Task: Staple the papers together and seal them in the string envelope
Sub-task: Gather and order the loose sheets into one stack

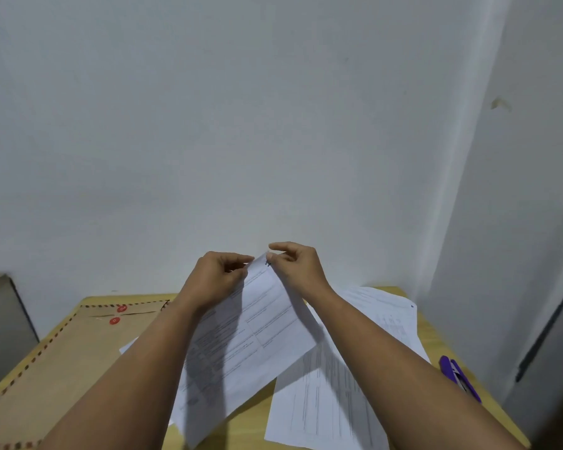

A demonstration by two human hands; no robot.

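I hold a set of printed white papers (260,323) lifted off the table, tilted with one corner up. My left hand (221,277) pinches the top edge left of that corner. My right hand (296,264) pinches the corner itself, where a small dark mark, perhaps a staple, shows. A brown string envelope (65,358) with two red button discs and a dashed red-and-dark border lies flat at the left of the table. A purple stapler (459,375) lies at the right edge of the table, apart from both hands.
More loose printed sheets (325,401) lie on the yellow wooden table (436,336) under and to the right of the held papers. A pale wall stands right behind the table. A grey box (0,319) sits at the far left.
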